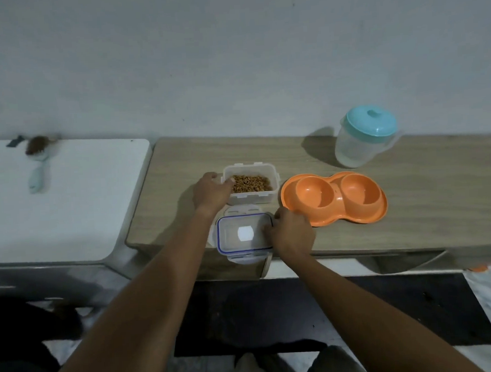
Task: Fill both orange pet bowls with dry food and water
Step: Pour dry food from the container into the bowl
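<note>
Finding one: my left hand grips the left wall of the food container, fingers curled over its rim. In my judgement this steadies it or readies it for lifting. The container sits open toward the left end of the bench, about midway between the front and back edges. The dry food inside is brown and lies well below the rim.

Finding two: my right hand has its fingers curled on the right edge of the lid. The lid lies flat at the front edge of the bench, just in front of the container, with its near side slightly past the edge. I judge it is parked there to keep the pouring side free.

Finding three: the orange double bowl rests just right of the container, near the middle of the bench. Both wells show bare, so neither food nor water is in yet. The pitcher, teal cap on, stands at the back edge toward the right, near the wall. I cannot tell its water level.

Surroundings: the bench is pale wood grain. A white top adjoins its left end and carries a brush near its back edge. A dark mat lies on the floor below, and the light is dim
</note>
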A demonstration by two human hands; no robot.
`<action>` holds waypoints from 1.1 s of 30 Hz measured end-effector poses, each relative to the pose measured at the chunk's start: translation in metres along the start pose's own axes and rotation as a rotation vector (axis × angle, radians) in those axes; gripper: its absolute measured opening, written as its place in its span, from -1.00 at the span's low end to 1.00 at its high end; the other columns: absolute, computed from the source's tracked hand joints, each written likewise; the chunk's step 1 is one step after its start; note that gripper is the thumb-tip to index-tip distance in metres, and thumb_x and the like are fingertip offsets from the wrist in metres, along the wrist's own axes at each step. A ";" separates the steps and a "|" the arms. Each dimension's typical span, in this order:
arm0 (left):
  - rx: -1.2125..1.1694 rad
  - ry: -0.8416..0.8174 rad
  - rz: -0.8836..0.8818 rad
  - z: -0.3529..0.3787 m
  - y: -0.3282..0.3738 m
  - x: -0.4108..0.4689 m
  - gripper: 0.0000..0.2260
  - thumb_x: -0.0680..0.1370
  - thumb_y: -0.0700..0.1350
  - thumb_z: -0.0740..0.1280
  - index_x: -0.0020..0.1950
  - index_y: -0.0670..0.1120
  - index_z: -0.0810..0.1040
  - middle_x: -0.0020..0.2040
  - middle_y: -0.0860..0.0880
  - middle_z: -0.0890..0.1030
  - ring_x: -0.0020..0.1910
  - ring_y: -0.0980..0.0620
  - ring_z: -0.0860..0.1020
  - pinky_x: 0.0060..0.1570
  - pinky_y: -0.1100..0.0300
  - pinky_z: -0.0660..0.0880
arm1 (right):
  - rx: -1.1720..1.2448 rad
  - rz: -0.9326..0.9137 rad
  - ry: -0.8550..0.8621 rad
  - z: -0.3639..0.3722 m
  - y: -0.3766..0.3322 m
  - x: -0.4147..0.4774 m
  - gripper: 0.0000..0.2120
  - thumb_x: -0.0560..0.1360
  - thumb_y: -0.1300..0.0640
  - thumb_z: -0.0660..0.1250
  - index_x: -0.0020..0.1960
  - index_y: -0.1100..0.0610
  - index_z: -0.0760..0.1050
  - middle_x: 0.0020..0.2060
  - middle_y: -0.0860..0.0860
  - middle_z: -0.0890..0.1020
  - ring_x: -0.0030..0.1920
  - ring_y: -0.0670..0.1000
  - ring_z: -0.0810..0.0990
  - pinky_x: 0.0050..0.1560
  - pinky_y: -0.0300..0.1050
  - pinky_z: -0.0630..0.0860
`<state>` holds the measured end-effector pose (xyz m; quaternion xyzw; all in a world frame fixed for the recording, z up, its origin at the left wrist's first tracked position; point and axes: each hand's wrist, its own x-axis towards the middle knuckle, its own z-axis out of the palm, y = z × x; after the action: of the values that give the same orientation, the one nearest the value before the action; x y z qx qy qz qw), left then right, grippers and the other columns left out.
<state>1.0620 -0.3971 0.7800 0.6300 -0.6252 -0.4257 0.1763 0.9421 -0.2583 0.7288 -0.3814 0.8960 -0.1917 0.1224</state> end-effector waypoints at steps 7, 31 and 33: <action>-0.298 -0.048 -0.131 0.014 -0.001 0.016 -0.86 0.42 -0.29 0.41 -0.04 -0.22 0.67 -0.17 -0.15 0.70 -0.27 -0.06 0.70 -0.12 -0.03 0.66 | 0.102 0.039 0.043 -0.005 0.008 0.000 -0.60 0.59 -0.20 0.28 0.28 0.03 0.52 0.20 0.05 0.53 0.07 0.17 0.63 -0.09 -0.01 0.41; 0.256 -0.438 0.413 0.111 0.051 -0.052 -0.27 0.15 0.23 0.49 0.29 0.34 0.32 0.11 0.12 0.59 0.07 0.02 0.58 0.01 0.09 0.54 | 1.277 0.284 -0.032 -0.156 0.117 0.062 -0.45 0.53 0.14 0.48 0.48 0.04 0.40 0.20 0.13 0.67 0.17 0.19 0.70 -0.02 0.06 0.71; 0.312 -0.416 0.406 0.122 0.046 -0.052 -0.05 0.08 0.28 0.54 0.42 0.28 0.23 0.26 0.10 0.52 0.21 0.01 0.51 0.09 0.12 0.47 | 1.220 0.260 -0.002 -0.162 0.119 0.062 -0.42 0.53 0.14 0.48 0.50 0.03 0.38 0.16 0.08 0.65 0.20 0.16 0.67 0.07 0.11 0.70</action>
<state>0.9478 -0.3178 0.7610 0.4114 -0.8183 -0.4005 0.0276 0.7650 -0.1878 0.8174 -0.1306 0.6640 -0.6522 0.3415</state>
